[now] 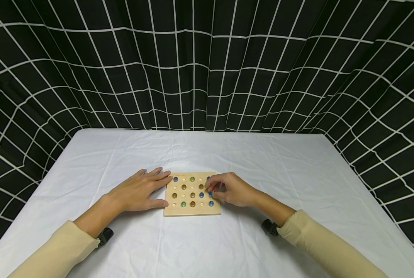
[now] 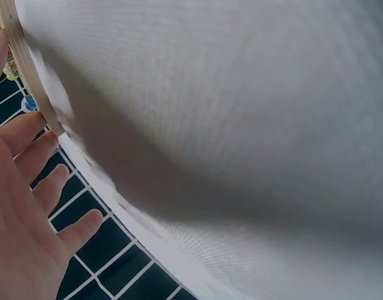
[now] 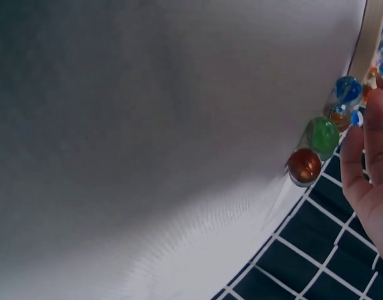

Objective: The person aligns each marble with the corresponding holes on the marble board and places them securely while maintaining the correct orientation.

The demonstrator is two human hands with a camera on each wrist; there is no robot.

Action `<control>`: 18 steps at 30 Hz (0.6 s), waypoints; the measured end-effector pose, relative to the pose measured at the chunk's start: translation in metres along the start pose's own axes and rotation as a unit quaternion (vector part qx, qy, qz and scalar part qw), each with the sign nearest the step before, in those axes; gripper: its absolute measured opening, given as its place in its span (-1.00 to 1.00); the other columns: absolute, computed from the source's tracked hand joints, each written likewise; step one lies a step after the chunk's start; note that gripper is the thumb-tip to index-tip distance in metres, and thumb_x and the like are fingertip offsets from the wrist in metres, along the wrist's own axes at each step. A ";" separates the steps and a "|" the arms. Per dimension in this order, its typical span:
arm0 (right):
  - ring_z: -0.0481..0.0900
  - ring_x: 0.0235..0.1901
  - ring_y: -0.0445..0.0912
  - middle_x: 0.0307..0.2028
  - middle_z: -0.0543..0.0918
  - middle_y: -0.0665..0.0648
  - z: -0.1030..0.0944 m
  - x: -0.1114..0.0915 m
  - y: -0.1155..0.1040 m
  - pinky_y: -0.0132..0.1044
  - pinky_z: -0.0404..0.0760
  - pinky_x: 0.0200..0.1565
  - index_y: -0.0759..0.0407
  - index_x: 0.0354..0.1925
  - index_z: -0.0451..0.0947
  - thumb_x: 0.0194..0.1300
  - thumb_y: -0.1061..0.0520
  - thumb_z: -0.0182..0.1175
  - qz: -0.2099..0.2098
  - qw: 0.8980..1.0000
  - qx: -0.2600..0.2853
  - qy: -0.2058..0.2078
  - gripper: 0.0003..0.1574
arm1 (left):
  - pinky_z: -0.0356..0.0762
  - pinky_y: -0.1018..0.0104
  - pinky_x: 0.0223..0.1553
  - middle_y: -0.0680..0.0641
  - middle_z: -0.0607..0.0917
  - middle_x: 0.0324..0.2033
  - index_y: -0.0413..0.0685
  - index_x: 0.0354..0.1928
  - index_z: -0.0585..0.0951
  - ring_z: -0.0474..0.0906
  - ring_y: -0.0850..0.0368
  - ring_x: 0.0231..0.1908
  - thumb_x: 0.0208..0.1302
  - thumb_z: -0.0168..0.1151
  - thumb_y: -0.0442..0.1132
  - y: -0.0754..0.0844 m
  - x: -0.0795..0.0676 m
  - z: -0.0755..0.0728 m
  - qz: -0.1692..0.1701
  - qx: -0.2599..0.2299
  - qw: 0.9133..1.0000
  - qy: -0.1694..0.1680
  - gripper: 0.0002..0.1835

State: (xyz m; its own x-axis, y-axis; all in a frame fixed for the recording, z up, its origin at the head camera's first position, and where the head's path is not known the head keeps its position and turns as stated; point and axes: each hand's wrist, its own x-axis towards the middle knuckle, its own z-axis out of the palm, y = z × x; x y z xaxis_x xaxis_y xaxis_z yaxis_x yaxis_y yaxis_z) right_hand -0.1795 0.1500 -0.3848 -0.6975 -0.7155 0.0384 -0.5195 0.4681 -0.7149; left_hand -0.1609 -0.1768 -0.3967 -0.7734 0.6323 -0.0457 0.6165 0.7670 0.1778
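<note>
A light wooden board [image 1: 179, 212] with rows of small hollows lies on the white cloth, holding blue, green, amber and brown glass marbles. My left hand [image 1: 142, 191] is spread at its left side, with index finger and thumb touching the edge; the left wrist view shows the straight fingers of this hand [image 2: 22, 194]. Over the board's right side, my right hand [image 1: 233, 189] pinches a blue marble [image 1: 210, 194] between thumb and fingers, low at a hollow in the right column. In the right wrist view, the right hand [image 3: 373, 169] partly hides the board's marbles.
Beside the board's right edge, loose on the cloth, are a green marble [image 3: 322, 136], a brown marble [image 3: 304, 167], a blue marble [image 3: 348, 90] and an orange one; the right hand hides them in the head view. A black gridded curtain [image 1: 207, 69] surrounds the table [image 1: 207, 150].
</note>
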 end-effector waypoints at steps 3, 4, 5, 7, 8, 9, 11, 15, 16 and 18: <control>0.61 -0.26 -0.22 -0.27 0.71 -0.01 0.002 0.000 0.000 -0.28 0.63 -0.19 0.18 -0.12 0.65 0.22 0.42 0.29 0.002 1.000 -0.013 -0.003 -0.72 | 0.10 -0.31 0.35 0.01 0.27 0.48 0.03 0.50 0.29 0.10 -0.09 0.48 0.29 0.08 0.41 0.000 0.000 0.000 0.001 0.000 1.000 0.000 -0.10; 0.61 -0.26 -0.22 -0.26 0.71 -0.01 0.003 0.000 0.000 -0.30 0.62 -0.20 0.18 -0.12 0.65 0.23 0.41 0.29 0.003 1.000 -0.017 -0.003 -0.73 | 0.11 -0.31 0.35 0.00 0.28 0.48 0.02 0.50 0.29 0.10 -0.10 0.48 0.29 0.08 0.41 0.001 0.000 -0.001 0.003 0.001 1.000 0.002 -0.10; 0.61 -0.25 -0.22 -0.26 0.71 -0.01 0.003 0.000 0.000 -0.31 0.62 -0.20 0.18 -0.12 0.65 0.23 0.41 0.29 0.004 1.000 -0.021 -0.003 -0.73 | 0.12 -0.31 0.34 0.00 0.28 0.48 0.01 0.50 0.29 0.11 -0.10 0.48 0.29 0.07 0.42 0.001 0.000 0.000 0.004 0.001 1.000 0.003 -0.10; 0.62 -0.25 -0.22 -0.26 0.72 -0.01 0.004 0.000 0.000 -0.34 0.62 -0.21 0.19 -0.11 0.65 0.23 0.41 0.30 0.003 0.999 -0.032 -0.003 -0.73 | 0.12 -0.31 0.34 0.00 0.29 0.47 0.01 0.50 0.30 0.12 -0.11 0.48 0.30 0.07 0.41 0.000 0.000 0.000 0.006 0.000 1.000 0.006 -0.11; 0.62 -0.25 -0.23 -0.25 0.72 -0.02 0.004 0.000 0.000 -0.36 0.62 -0.21 0.18 -0.11 0.65 0.23 0.40 0.30 0.003 0.999 -0.037 -0.003 -0.73 | 0.13 -0.32 0.33 -0.01 0.29 0.47 0.00 0.49 0.31 0.12 -0.11 0.47 0.30 0.07 0.41 0.000 0.000 0.000 0.007 -0.001 1.000 0.008 -0.11; 0.62 -0.25 -0.23 -0.25 0.72 -0.02 0.004 0.000 -0.001 -0.37 0.62 -0.21 0.19 -0.10 0.65 0.23 0.40 0.31 0.002 0.999 -0.039 -0.002 -0.72 | 0.13 -0.32 0.33 -0.01 0.30 0.47 0.00 0.49 0.31 0.13 -0.11 0.47 0.30 0.07 0.41 0.000 0.000 0.000 0.008 0.000 1.000 0.010 -0.11; 0.61 -0.25 -0.22 -0.25 0.73 -0.01 0.001 0.000 -0.002 -0.35 0.61 -0.21 0.20 -0.09 0.65 0.22 0.41 0.31 0.000 0.999 -0.039 0.005 -0.72 | 0.14 -0.32 0.32 -0.01 0.30 0.46 -0.01 0.49 0.31 0.13 -0.12 0.47 0.30 0.07 0.41 0.000 0.000 0.000 0.010 0.001 1.000 0.012 -0.11; 0.60 -0.25 -0.19 -0.25 0.74 0.01 -0.010 -0.002 -0.003 -0.22 0.61 -0.16 0.21 -0.08 0.66 0.22 0.40 0.32 0.009 0.999 -0.031 0.027 -0.71 | 0.14 -0.31 0.33 0.00 0.29 0.47 0.00 0.49 0.30 0.12 -0.10 0.47 0.30 0.08 0.40 0.000 0.000 0.000 0.008 0.002 1.000 0.009 -0.11; 0.60 -0.25 -0.18 -0.25 0.74 0.03 -0.014 -0.002 -0.002 -0.18 0.60 -0.15 0.20 -0.08 0.66 0.23 0.40 0.31 0.013 0.999 -0.029 0.033 -0.72 | 0.14 -0.31 0.33 -0.01 0.29 0.47 0.00 0.49 0.30 0.12 -0.11 0.48 0.30 0.08 0.40 0.000 0.000 0.000 0.008 0.001 1.000 0.008 -0.12; 0.60 -0.24 -0.17 -0.25 0.75 0.04 -0.022 -0.004 0.000 -0.13 0.59 -0.12 0.20 -0.07 0.66 0.24 0.39 0.31 0.023 0.998 -0.029 0.043 -0.72 | 0.14 -0.31 0.33 0.01 0.28 0.47 0.02 0.50 0.30 0.11 -0.09 0.48 0.29 0.08 0.40 0.000 0.000 0.000 0.005 0.003 1.000 0.006 -0.11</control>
State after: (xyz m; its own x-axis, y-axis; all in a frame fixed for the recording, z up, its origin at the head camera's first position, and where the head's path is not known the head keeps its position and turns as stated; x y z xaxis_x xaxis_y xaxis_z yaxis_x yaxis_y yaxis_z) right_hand -0.1873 0.1638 -0.3697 -0.7600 -0.6463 0.0689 -0.5118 0.5297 -0.6764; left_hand -0.1605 -0.1767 -0.3967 -0.7689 0.6385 -0.0324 0.6251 0.7615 0.1716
